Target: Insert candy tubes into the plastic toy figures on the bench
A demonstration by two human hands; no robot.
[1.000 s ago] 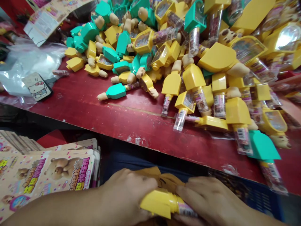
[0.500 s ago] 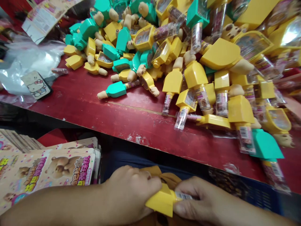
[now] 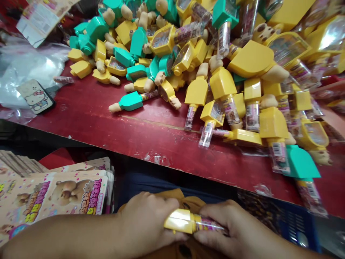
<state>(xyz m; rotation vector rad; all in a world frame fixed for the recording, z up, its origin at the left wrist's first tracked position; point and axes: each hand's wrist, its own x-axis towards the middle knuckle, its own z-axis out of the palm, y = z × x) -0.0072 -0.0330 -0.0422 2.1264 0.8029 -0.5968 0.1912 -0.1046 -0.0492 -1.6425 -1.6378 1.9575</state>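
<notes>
Yellow plastic toy with a clear tube [image 3: 185, 221], held at bottom centre of the frame over my lap: my left hand [image 3: 147, 219] curls around its yellow head, my right hand [image 3: 225, 225] presses over the tube. Above, a heap of yellow and teal toys [image 3: 188, 61] covers a red table [image 3: 107, 133]; printed bear cards [image 3: 72, 194] stack lower left.

Red painted tabletop [image 3: 129, 140], shown worn and chipped along its front edge. A dense heap of yellow and teal plastic toys [image 3: 188, 72] with clear tubes is spread across the centre and right of the frame. Crumpled clear plastic film [image 3: 35, 64], a Hello Kitty card [image 3: 36, 96] and a printed carton sheet [image 3: 37, 21] are seen at upper left.
</notes>
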